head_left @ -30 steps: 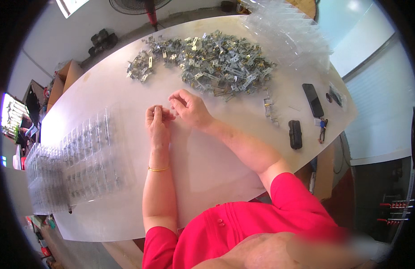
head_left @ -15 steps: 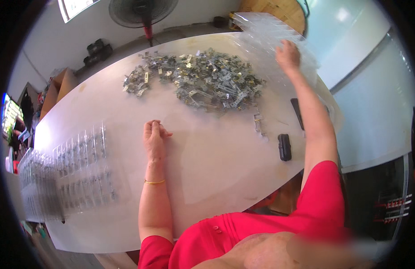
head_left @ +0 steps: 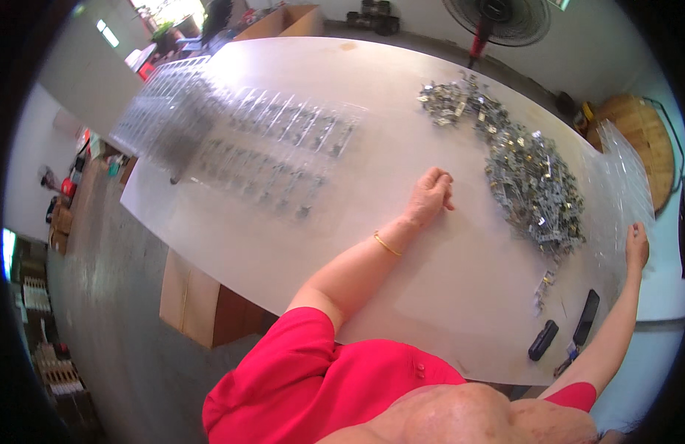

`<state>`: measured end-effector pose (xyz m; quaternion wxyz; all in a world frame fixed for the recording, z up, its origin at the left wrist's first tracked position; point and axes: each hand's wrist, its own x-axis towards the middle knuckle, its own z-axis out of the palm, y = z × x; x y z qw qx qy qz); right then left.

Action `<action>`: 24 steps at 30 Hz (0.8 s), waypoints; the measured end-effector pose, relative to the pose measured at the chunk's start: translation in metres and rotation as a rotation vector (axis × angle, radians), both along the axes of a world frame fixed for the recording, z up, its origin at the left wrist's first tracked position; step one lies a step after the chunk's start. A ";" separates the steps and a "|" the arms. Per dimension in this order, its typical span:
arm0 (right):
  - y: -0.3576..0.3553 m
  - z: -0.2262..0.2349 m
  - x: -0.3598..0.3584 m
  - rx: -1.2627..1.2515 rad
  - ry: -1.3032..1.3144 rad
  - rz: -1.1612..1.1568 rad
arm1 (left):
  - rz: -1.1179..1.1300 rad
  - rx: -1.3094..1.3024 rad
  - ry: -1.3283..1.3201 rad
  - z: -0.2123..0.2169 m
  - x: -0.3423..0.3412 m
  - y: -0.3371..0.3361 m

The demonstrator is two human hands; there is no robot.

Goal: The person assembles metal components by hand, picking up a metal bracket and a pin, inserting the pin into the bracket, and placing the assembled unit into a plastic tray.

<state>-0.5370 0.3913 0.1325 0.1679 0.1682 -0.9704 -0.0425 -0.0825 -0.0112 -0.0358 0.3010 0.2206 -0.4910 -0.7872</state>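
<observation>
My left hand (head_left: 430, 197) is above the middle of the white table (head_left: 372, 259), its fingers curled together; whatever may be in them is hidden. To its right lies a large heap of small metal clips or brackets (head_left: 535, 185), silver with some brassy pieces. My right hand (head_left: 637, 248) is at the table's right edge, its fingers closed on the near end of a clear plastic tray (head_left: 616, 177) in a stack there. On the left, clear plastic trays (head_left: 283, 152) hold rows of small metal parts, with more trays piled behind them.
A black case (head_left: 543, 340), a dark phone-like slab (head_left: 587, 317) and a bunch of keys (head_left: 565, 362) lie near the right front edge. A fan (head_left: 498, 18) stands beyond the table. One cardboard box (head_left: 202, 300) is beneath the left front edge, another (head_left: 291, 21) behind.
The view has swung left, shifting everything rightward in the picture. My right hand has moved from over the clear tray stack to its near end. My left hand stays curled.
</observation>
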 end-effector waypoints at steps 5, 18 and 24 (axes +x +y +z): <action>-0.029 0.017 0.013 -0.165 0.316 0.223 | -0.020 0.028 0.018 -0.001 -0.010 0.002; -0.225 0.061 0.348 -0.510 0.334 0.900 | -0.014 -0.024 -0.025 -0.001 -0.016 0.004; -0.311 0.042 0.458 -0.526 0.237 1.224 | 0.037 -0.055 0.005 -0.009 -0.023 0.005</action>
